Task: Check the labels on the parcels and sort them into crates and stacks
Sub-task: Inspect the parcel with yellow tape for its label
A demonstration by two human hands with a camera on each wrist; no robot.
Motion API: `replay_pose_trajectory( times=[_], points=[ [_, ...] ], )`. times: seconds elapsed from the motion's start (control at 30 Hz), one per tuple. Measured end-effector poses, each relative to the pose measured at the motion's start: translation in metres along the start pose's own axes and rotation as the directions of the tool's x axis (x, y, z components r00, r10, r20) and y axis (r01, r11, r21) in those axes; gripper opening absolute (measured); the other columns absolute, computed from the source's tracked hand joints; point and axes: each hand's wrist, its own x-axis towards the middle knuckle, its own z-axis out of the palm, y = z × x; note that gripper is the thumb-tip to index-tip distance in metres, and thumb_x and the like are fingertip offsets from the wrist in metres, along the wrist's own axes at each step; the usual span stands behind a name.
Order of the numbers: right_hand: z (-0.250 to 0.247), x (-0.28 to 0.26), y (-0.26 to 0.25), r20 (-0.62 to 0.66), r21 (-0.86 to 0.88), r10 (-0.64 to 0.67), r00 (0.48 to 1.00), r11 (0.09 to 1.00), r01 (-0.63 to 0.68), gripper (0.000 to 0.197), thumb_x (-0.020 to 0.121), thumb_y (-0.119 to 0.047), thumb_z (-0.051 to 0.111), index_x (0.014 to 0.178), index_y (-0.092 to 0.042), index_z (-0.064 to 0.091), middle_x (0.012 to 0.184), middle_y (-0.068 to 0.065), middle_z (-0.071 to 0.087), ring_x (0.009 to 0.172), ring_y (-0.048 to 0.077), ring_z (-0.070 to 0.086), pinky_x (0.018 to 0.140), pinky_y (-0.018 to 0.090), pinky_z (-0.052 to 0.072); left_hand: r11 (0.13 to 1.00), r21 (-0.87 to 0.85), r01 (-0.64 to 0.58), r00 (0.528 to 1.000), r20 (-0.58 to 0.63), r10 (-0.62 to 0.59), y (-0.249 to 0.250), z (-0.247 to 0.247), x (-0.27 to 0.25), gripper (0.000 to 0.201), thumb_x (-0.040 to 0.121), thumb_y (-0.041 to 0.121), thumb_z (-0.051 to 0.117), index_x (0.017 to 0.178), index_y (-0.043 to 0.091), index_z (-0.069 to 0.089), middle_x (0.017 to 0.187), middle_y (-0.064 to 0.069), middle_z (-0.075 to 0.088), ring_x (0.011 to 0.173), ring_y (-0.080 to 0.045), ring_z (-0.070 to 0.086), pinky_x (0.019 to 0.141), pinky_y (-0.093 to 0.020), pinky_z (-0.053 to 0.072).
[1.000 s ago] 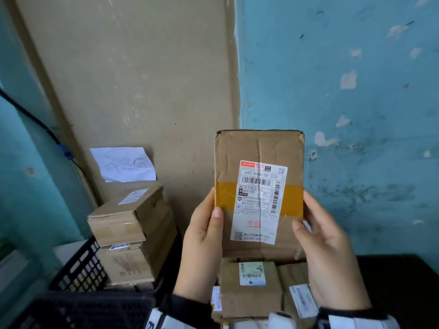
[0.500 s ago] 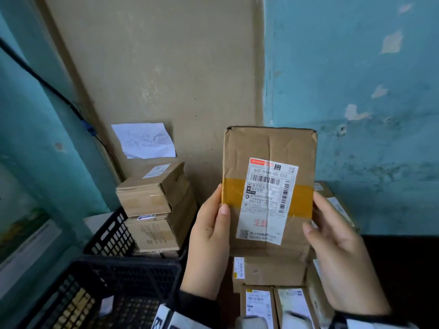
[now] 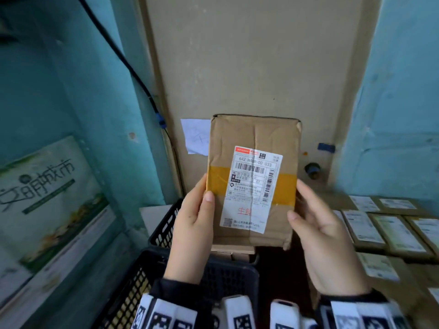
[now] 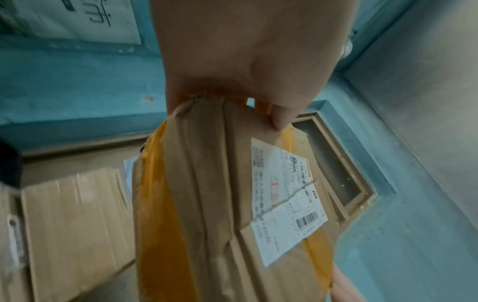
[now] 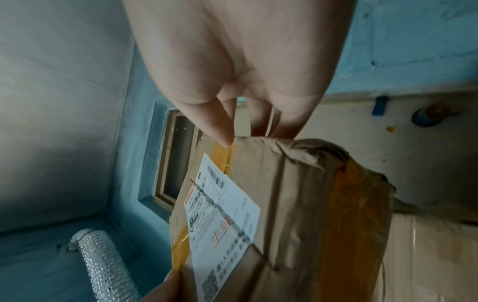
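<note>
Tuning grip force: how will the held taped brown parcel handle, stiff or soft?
Probably semi-soft: the parcel is creased and dented at its corners. Likely light, since the left hand and right hand hold only its side edges. The yellow tape may be slick.

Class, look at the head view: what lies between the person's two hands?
The parcel, held upright with its label facing the camera; the left hand and right hand grip opposite edges.

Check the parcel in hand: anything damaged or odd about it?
The parcel, held upright by the left hand and right hand, is creased, with a crushed top right corner. Its label sits slightly askew and wrinkled over the yellow tape band, yet reads fine.
</note>
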Motion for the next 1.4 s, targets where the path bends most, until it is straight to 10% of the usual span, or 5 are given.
replay_pose_trajectory(
  times=[0.37, 1.0, 1.2, 1.4],
  points=[
    [0.112, 0.015, 0.041, 0.057, -0.089, 0.053, 0.997, 0.995, -0.048, 0.055, 0.095, 0.009, 0.047, 0.114, -0.041, 0.059, 0.114, -0.026, 0.068, 0.114, -0.008, 0.058, 0.103, 0.026, 0.045, 0.994, 0.025, 0.106, 0.994, -0.019, -0.106, -0.041, -0.101, 0.044, 0.037, 0.104, 0.022, 0.040, 0.135, 0.032, 0.057, 0.126, 0.018, 0.065, 0.121, 0.000, 0.056, 0.109, -0.037, 0.043],
    [0.125, 0.035, 0.077, 0.130, -0.168, 0.251, 0.959, 0.959, -0.228, 0.054, 0.097, 0.004, 0.047, 0.122, -0.043, 0.054, 0.117, -0.026, 0.067, 0.115, -0.011, 0.056, 0.103, 0.024, 0.040, 0.965, 0.020, 0.263, 0.964, -0.057, -0.261, -0.090, -0.111, 0.060, 0.036, 0.104, 0.021, 0.042, 0.133, 0.033, 0.059, 0.126, 0.018, 0.064, 0.121, 0.001, 0.055, 0.111, -0.034, 0.041],
    [0.142, 0.031, 0.108, 0.180, -0.156, 0.374, 0.910, 0.924, -0.349, 0.050, 0.097, 0.002, 0.047, 0.122, -0.040, 0.058, 0.119, -0.021, 0.067, 0.118, -0.003, 0.058, 0.111, 0.039, 0.040, 0.935, 0.149, 0.323, 0.942, -0.144, -0.302, -0.120, -0.133, 0.053, 0.034, 0.103, 0.033, 0.038, 0.120, 0.052, 0.059, 0.118, 0.009, 0.058, 0.116, -0.001, 0.050, 0.104, -0.032, 0.041],
    [0.167, 0.015, 0.152, 0.183, -0.134, 0.531, 0.827, 0.847, -0.514, 0.048, 0.096, 0.001, 0.050, 0.119, -0.040, 0.061, 0.120, -0.017, 0.068, 0.115, 0.004, 0.061, 0.109, 0.052, 0.040, 0.854, 0.268, 0.447, 0.891, -0.223, -0.396, -0.154, -0.170, 0.037, 0.035, 0.105, 0.022, 0.037, 0.132, 0.032, 0.058, 0.120, 0.000, 0.051, 0.112, -0.009, 0.047, 0.099, -0.027, 0.034]
  ],
)
